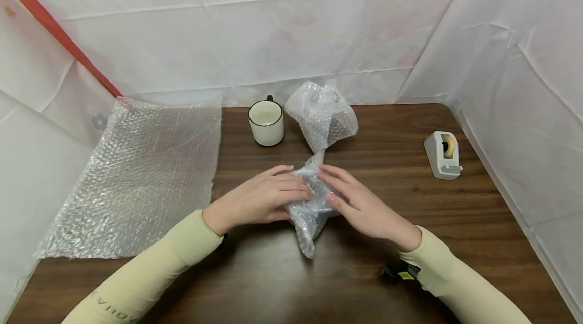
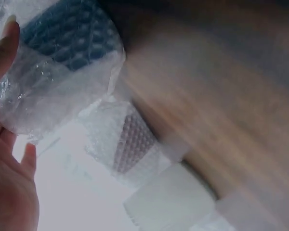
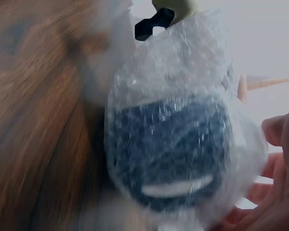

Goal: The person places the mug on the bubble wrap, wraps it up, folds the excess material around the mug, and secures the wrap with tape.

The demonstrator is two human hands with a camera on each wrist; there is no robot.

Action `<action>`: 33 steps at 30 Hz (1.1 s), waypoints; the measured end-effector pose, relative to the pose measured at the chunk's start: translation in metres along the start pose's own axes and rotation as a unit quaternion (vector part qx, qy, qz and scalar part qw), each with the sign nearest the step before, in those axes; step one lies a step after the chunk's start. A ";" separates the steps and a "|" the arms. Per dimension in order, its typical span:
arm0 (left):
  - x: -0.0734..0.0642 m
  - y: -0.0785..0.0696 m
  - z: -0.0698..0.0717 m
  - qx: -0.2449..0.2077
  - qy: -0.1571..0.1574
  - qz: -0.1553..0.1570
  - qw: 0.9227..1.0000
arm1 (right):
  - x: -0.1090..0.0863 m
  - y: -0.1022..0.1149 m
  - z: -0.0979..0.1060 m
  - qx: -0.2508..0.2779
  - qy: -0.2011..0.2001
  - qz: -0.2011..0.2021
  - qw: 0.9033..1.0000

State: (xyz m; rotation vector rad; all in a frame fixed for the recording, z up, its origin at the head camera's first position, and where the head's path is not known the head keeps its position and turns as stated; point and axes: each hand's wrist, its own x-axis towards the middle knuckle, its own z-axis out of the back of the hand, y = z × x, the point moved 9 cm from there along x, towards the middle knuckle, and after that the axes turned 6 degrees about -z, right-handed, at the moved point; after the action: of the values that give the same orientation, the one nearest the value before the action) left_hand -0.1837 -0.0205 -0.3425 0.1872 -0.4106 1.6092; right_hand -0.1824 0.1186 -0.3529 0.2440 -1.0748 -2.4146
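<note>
head: from the lower left, the left hand (image 1: 261,196) lies on the bubble-wrapped bundle (image 1: 314,207), fingers close together; opposite, the right hand (image 1: 369,207) rests slightly spread fingers on it. the bundle sits between the 2.

left wrist: thumb against the wrap.

right wrist: bundle beside loosely curved fingers.

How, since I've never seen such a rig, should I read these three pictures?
There's no robot: these are a person's bare left hand and right hand. The wide picture comes from a head camera looking forward and down; the other two come from cameras on each wrist. On the table are a bubble wrap sheet at left, a mug, a wrapped parcel beside it and a tape dispenser at right. Both hands touch a bundle; something dark blue shows through its wrapping.
</note>
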 end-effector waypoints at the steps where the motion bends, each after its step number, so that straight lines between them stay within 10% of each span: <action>1: 0.001 0.000 -0.001 0.004 0.011 0.007 1.000 | -0.002 -0.004 0.005 0.000 -0.012 0.002 1.000; 8: 0.011 -0.009 -0.009 0.061 0.055 0.036 0.996 | -0.022 -0.044 0.050 -0.005 -0.091 -0.047 0.995; 21: 0.032 -0.015 -0.017 0.070 0.012 0.096 0.993 | -0.052 -0.093 0.098 -0.067 -0.175 -0.111 0.976; 28: 0.030 -0.007 -0.006 -0.040 0.082 0.086 0.992 | -0.090 -0.134 0.148 -0.134 -0.288 -0.212 0.924; 33: 0.028 -0.007 0.003 0.000 0.097 0.014 0.995 | -0.110 -0.179 0.173 -0.137 -0.282 -0.330 0.890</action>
State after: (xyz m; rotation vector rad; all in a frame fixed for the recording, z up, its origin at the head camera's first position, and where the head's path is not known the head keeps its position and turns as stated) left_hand -0.1796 0.0043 -0.3285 0.0232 -0.2644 1.6374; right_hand -0.2106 0.3890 -0.3712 -0.2591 -0.9501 -3.3516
